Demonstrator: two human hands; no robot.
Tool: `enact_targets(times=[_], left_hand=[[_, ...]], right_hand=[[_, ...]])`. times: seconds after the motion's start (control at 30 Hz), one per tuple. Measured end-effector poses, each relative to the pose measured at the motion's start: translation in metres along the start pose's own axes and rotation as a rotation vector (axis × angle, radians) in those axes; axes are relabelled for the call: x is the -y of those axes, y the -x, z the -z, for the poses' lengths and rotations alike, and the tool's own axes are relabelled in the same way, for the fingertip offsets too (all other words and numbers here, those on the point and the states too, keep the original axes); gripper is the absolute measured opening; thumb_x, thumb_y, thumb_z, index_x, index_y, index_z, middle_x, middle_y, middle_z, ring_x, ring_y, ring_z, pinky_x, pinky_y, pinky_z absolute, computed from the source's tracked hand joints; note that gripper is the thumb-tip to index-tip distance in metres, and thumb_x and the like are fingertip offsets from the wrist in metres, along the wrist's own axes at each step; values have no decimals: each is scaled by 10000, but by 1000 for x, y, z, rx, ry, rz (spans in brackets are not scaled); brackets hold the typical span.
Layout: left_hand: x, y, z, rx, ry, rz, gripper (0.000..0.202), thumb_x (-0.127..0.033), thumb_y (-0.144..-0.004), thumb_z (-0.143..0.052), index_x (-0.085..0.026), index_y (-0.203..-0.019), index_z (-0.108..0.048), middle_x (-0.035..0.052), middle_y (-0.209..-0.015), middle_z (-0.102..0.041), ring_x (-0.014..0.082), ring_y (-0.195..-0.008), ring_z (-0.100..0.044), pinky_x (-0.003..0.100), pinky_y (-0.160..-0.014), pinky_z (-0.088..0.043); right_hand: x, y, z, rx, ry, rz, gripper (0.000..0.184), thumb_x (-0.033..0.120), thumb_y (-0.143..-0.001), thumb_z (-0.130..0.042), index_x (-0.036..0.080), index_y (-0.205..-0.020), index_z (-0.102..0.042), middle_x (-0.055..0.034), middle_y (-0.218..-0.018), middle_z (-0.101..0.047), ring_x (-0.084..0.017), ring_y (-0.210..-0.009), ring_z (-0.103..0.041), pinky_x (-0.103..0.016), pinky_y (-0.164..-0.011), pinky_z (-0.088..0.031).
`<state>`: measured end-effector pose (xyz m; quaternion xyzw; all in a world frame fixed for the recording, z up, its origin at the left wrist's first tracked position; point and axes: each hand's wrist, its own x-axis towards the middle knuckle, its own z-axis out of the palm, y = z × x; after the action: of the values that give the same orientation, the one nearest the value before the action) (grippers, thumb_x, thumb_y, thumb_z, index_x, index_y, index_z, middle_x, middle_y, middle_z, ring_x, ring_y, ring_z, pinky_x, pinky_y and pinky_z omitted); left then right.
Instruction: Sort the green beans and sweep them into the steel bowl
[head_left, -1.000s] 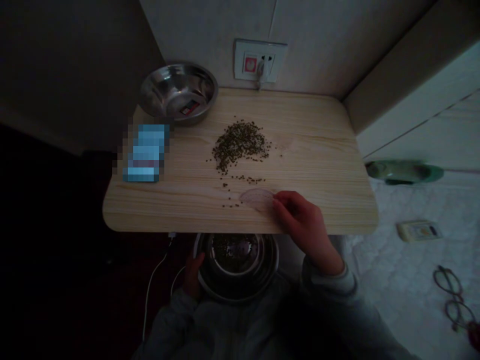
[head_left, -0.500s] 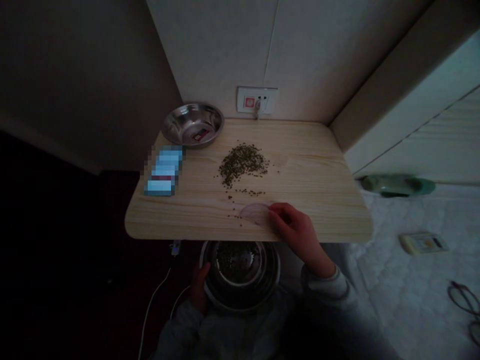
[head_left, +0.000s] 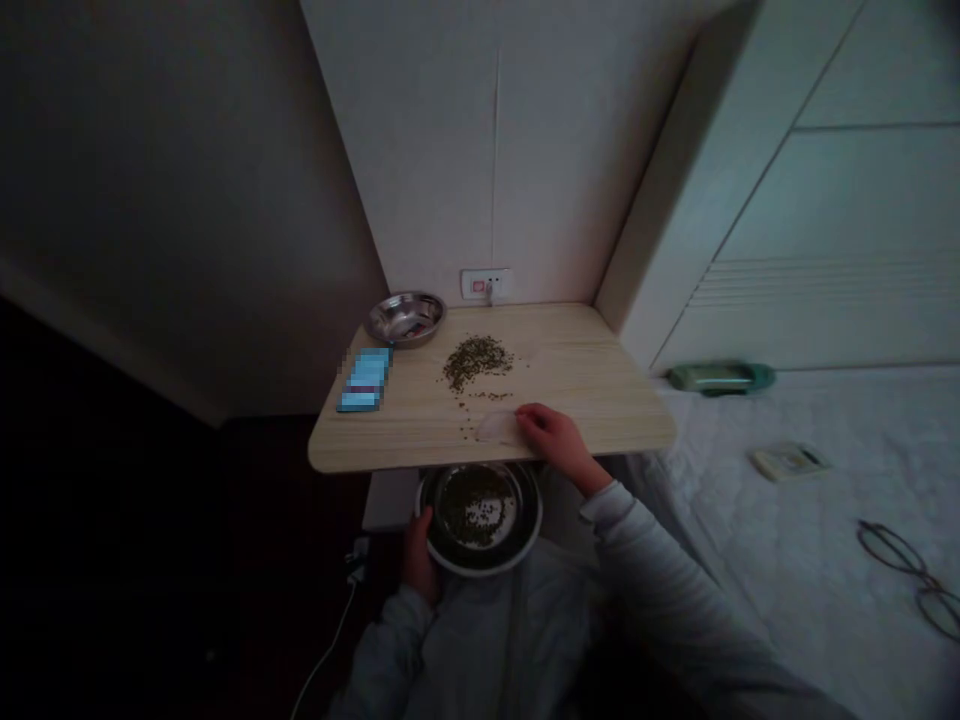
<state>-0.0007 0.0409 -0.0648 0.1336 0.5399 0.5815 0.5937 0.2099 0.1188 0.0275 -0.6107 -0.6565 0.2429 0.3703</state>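
My right hand [head_left: 553,440] rests near the front edge of a small wooden table [head_left: 600,400], fingers closed on a pale translucent flat piece [head_left: 496,427] lying on the wood. A heap of small dark green beans [head_left: 474,360] sits mid-table, with a few strays trailing toward the pale piece. Below the table edge my left hand [head_left: 417,545] grips the left rim of a steel bowl [head_left: 480,515] with beans in its bottom.
A second steel bowl [head_left: 406,318] stands at the table's back left beside a blue blurred object [head_left: 365,380]. A wall socket [head_left: 485,284] with a plug is behind. On the bed at right lie a green item [head_left: 720,377], a small box [head_left: 789,460] and glasses [head_left: 904,572].
The view has pulled back and tilted up, so the table looks smaller and more wall shows. Both hands keep their places, right on the pale piece, left on the bowl rim.
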Motion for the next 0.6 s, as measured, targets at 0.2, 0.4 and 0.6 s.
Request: enact_targets(times=[0.2, 0.4, 0.6], left_hand=[[-16, 16, -20, 53, 109, -18, 150, -307, -612, -552, -166, -653, -583, 14, -687, -621, 160, -780, -562, 288, -764, -400], [-22, 20, -22, 90, 162, 31, 135, -293, -633, -548, -177, -678, -599, 40, -727, -632, 189, -774, -583, 325, -731, -426], [-18, 15, -18, 100, 134, -7, 127, -294, -631, -550, -186, -663, -609, 48, -707, -635, 209, -809, -583, 341, -752, -426]], right_hand=[[-1, 2, 0, -53, 13, 39, 246, 311, -737, -441, 158, -842, -603, -18, -655, -591, -120, -601, -501, -233, -581, -363], [-4, 2, -1, -52, -11, 61, 246, 317, -727, -433, 164, -815, -606, -14, -640, -581, -126, -603, -498, -236, -571, -372], [-3, 3, -3, -12, -58, 67, 239, 337, -724, -443, 169, -800, -595, 2, -611, -555, -118, -577, -486, -233, -567, -362]])
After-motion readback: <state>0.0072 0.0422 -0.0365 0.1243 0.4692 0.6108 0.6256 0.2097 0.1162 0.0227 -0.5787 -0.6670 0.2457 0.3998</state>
